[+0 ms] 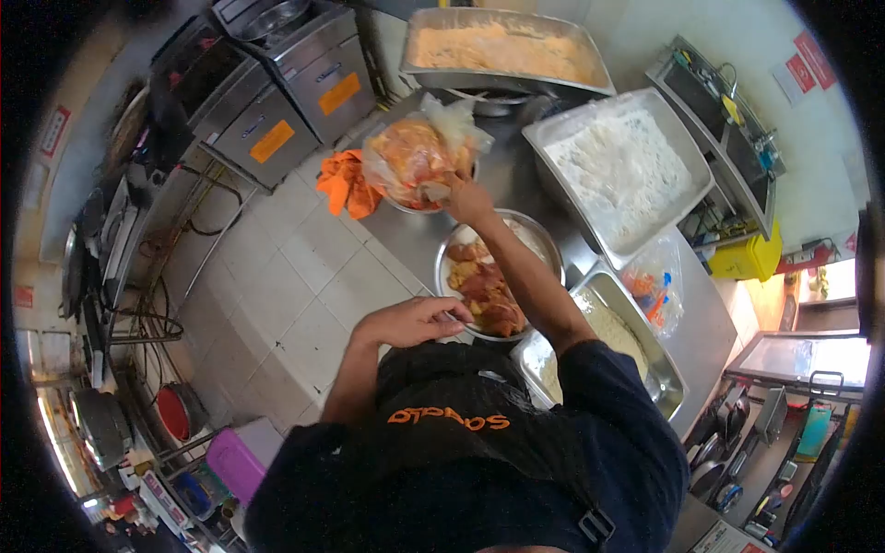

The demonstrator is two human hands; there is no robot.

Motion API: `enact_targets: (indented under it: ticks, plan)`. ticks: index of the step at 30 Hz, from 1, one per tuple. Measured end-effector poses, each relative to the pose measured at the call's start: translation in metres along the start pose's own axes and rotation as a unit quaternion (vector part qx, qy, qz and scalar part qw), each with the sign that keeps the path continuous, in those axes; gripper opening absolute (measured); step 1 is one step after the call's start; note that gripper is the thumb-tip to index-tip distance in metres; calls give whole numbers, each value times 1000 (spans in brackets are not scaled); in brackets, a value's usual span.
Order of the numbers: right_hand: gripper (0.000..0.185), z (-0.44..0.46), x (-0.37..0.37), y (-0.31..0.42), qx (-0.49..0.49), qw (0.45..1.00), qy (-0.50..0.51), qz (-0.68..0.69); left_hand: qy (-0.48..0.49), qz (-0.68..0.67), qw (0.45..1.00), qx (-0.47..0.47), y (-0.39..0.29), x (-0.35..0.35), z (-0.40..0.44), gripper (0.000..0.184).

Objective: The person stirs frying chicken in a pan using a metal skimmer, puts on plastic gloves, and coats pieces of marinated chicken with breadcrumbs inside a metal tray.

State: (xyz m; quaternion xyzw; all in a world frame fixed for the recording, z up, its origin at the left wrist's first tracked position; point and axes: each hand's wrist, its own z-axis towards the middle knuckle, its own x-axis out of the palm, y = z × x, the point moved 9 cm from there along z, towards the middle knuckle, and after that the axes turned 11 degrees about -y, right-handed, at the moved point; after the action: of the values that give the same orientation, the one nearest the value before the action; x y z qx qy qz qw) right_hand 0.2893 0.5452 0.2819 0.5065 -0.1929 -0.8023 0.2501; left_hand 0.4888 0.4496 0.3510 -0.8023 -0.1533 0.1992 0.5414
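My right hand (464,197) reaches over the steel table to a clear plastic bag of orange-red marinated meat (408,157), which sits in a round bowl. Its fingers are closed at the bag's lower right edge; exactly what they pinch is too small to tell. Nearer to me, a round metal bowl (557,253) holds several pieces of marinated meat (486,288) over something white. My left hand (417,322) is beside that bowl's lower left rim, fingers loosely apart and holding nothing.
A deep tray of white flour (619,170) stands at the right, a tray of orange crumbs (502,51) at the back. Close to my right arm is a tray with pale liquid (613,327). An orange cloth (348,184) lies at the table's left edge.
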Motion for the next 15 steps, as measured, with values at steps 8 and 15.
enact_targets:
  ticks: [8,15]
  plan:
    - [20,21,12,21,-82,990,53,-103,-79,-116,990,24,34,-18,-42,25]
    - [14,37,-136,32,6,995,-103,-5,7,-88,996,-10,38,-26,-39,26]
